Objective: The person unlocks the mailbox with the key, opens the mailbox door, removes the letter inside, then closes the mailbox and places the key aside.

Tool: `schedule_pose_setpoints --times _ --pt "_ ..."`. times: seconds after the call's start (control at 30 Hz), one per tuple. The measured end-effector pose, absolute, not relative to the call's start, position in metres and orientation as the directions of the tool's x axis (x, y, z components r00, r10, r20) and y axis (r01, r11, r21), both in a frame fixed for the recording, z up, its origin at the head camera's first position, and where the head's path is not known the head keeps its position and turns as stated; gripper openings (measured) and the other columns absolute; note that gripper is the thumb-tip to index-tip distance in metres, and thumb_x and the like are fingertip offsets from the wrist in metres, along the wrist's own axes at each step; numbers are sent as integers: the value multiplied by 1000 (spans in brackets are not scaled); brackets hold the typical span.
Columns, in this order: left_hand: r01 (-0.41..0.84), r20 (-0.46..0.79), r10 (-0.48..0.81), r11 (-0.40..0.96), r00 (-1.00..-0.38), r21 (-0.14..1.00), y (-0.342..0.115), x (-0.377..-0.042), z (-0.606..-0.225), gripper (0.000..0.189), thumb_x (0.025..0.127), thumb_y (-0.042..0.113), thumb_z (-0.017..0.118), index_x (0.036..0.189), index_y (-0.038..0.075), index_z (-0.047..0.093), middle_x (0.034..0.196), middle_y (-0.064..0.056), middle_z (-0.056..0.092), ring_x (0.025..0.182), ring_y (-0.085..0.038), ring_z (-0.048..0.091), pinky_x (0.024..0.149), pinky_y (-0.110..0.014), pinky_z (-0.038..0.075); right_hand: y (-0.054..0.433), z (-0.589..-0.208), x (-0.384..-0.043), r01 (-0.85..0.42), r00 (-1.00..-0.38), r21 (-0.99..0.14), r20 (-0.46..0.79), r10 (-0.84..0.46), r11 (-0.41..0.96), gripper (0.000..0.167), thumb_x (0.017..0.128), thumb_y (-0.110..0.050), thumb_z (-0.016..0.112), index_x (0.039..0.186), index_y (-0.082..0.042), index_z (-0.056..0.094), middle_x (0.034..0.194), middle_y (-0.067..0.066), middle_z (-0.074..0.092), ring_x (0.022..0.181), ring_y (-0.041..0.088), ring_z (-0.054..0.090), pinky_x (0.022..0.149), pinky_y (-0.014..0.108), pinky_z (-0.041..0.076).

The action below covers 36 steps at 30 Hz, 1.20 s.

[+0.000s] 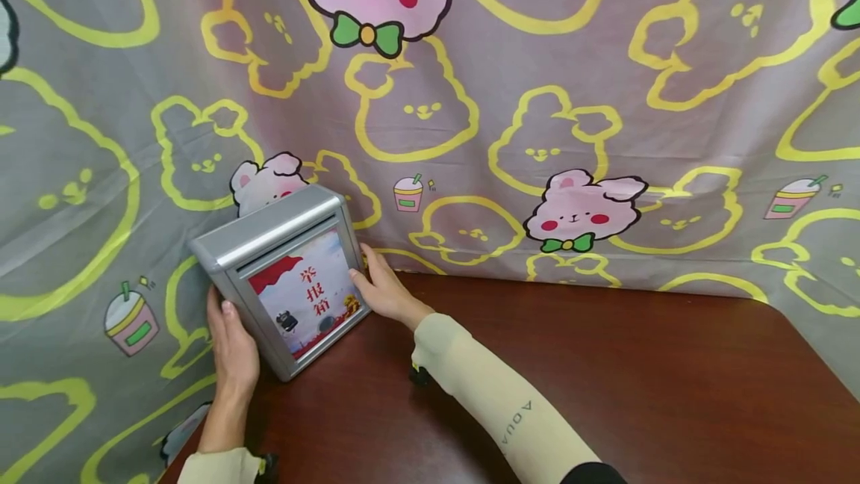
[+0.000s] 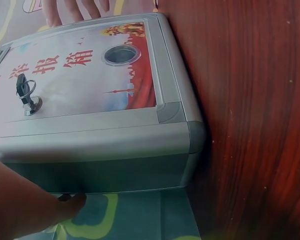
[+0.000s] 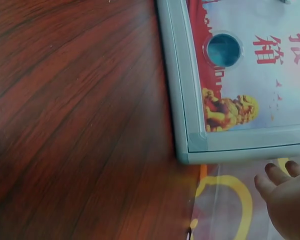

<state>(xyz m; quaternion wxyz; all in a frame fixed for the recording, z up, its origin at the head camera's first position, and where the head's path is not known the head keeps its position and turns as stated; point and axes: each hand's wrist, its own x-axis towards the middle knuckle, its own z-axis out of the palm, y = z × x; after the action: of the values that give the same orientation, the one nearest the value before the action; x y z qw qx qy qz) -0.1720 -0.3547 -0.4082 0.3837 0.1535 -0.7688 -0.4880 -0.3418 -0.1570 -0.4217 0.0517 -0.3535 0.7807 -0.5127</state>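
A silver-framed report box (image 1: pixel 305 290) with red Chinese characters stands upright at the table's left end, beside the patterned cloth. Its front has a slot near the top, a lock with a key (image 2: pixel 25 92) and a round window (image 3: pixel 223 50). Along the box's left side lies my left hand (image 1: pixel 235 353), its fingers fairly straight against the side. My right hand (image 1: pixel 387 293) is at the opposite side, thumb at the front frame and fingers extended along the side. In the right wrist view, its fingertips (image 3: pixel 275 176) show beside the box edge.
The dark red wooden table (image 1: pixel 605 372) stretches to the right, with a rounded far corner. Behind it and at the left hangs a grey-pink cloth (image 1: pixel 470 133) printed with cartoon animals and drink cups.
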Motion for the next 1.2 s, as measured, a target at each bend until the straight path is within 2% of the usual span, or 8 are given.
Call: schedule_pose_setpoints --times 0.13,0.3,0.5,0.63,0.87,1.03,1.2 --pt "143 430 -615 459 -661 877 -354 -173 -407 59 111 39 20 167 21 9 171 -7 11 156 -21 7 126 -35 2 -161 -422 -341 -493 -737 -850 293 -609 187 68 110 -37 42 165 -11 14 167 12 24 153 24 26 122 46 29" --pt "155 424 -619 441 -660 884 -353 -175 -406 59 112 37 20 167 20 8 171 -7 11 156 -21 6 126 -33 1 -163 -422 -341 -489 -739 -856 301 -603 171 64 110 -35 41 165 -14 14 167 9 26 152 21 28 122 43 30" --pt "165 337 -655 311 -676 936 -355 -178 -402 59 112 38 14 167 19 2 172 -4 3 156 -15 -1 123 -26 -1 -164 -421 -341 -483 -747 -860 306 -590 166 60 111 -33 39 164 -13 19 163 10 33 148 21 36 119 42 35" --pt "138 295 -659 280 -692 950 -355 -179 -400 59 111 42 14 166 26 2 172 1 4 156 -13 2 124 -27 0 -165 -420 -340 -476 -761 -864 310 -570 165 55 111 -35 38 160 -12 25 156 12 43 139 20 45 114 41 41" --pt "207 325 -628 255 -707 944 -355 -180 -399 51 111 48 15 162 43 17 166 3 23 147 -8 19 123 -28 9 -163 -416 -333 -510 -761 -844 353 -544 166 46 112 -29 35 152 -5 32 144 19 53 129 24 55 107 40 47" --pt "200 316 -611 252 -726 947 -354 -179 -399 51 110 50 13 161 47 15 167 6 22 150 -9 18 124 -30 7 -160 -419 -332 -525 -766 -832 370 -526 178 47 113 -30 34 153 -6 34 144 17 54 129 21 55 106 39 48" --pt "182 287 -611 229 -738 956 -353 -177 -400 52 110 51 11 161 48 13 169 7 19 153 -9 14 125 -30 4 -155 -421 -332 -551 -742 -818 390 -545 164 50 113 -30 34 159 -11 30 150 10 50 134 17 51 110 38 45"
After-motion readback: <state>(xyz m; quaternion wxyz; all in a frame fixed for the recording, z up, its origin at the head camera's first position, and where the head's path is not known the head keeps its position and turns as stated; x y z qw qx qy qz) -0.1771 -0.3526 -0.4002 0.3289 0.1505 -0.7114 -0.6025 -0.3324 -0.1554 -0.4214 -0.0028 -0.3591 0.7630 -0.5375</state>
